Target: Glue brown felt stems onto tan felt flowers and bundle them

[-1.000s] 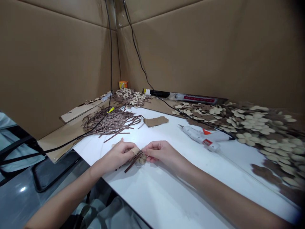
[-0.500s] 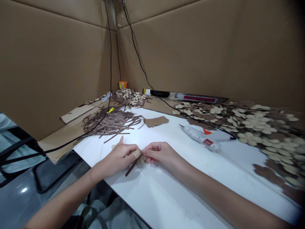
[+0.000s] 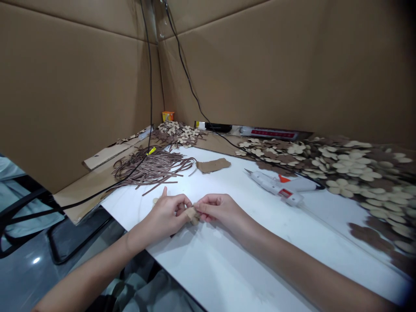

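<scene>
Close together over the white board, both hands pinch a small beige flower cutout. My left hand holds its left side between thumb and forefinger. At its upper right edge are the closed fingertips of my right hand. Only a dark end of a brown strip peeks out below my left hand; the rest is hidden. Behind my left hand a pale round piece lies partly covered. Beyond the hands is a loose heap of brown strips.
A white glue gun with a red trigger lies to the right, its cord trailing rightward. Beige and brown flower cutouts are piled along the right side. A cardboard scrap lies ahead. Black cables hang before the cardboard walls.
The flower cutout has turned so more of its beige face shows. The brown strip, which slanted out between the hands, is now mostly hidden behind my left hand.
</scene>
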Tool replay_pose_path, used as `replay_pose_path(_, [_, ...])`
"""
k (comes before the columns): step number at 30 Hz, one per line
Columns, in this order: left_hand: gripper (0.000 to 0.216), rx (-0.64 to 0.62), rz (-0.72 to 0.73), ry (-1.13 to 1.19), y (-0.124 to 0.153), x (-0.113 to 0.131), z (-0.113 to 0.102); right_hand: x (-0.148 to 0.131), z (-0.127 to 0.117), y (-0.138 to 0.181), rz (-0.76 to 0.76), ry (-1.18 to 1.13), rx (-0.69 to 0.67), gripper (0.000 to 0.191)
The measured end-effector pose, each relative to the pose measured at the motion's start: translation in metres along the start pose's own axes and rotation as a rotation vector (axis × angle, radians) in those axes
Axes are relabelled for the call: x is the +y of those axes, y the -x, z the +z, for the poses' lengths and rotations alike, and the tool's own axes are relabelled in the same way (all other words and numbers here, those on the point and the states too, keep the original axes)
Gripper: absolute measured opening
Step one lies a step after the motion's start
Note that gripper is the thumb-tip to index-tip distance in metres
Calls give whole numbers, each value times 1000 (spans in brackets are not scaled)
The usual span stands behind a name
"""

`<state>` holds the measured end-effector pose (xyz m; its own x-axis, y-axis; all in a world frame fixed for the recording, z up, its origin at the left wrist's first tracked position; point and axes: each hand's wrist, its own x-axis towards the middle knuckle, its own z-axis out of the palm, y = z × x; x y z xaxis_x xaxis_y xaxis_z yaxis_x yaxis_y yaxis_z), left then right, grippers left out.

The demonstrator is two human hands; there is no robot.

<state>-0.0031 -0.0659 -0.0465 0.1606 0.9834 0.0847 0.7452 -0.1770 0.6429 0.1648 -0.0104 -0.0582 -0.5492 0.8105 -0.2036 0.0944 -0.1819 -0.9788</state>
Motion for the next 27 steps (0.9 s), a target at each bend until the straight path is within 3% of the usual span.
replay_pose_path(14, [21, -5, -28, 92, 0, 0, -1, 3, 2, 1, 4, -19, 30, 32])
replay_pose_path(19, [19, 20, -25, 63, 1, 0, 1, 0, -3, 0, -18, 51, 26, 25])
replay_pose_path(21, [20, 17, -24, 63, 2, -1, 1, -8, -11, 3, -23, 82, 97, 22])
replay_pose_path(23, [21, 16, -16, 60, 2, -2, 2, -16, -23, 8, -56, 188, 253, 22])
replay_pose_path(25, [21, 26, -1, 39, 1, -3, 2, -17, -35, 14, -148, 407, 425, 20])
replay_pose_path(27, [20, 34, 28, 5, 1, -3, 2, -11, -45, 18, -291, 683, 502, 18])
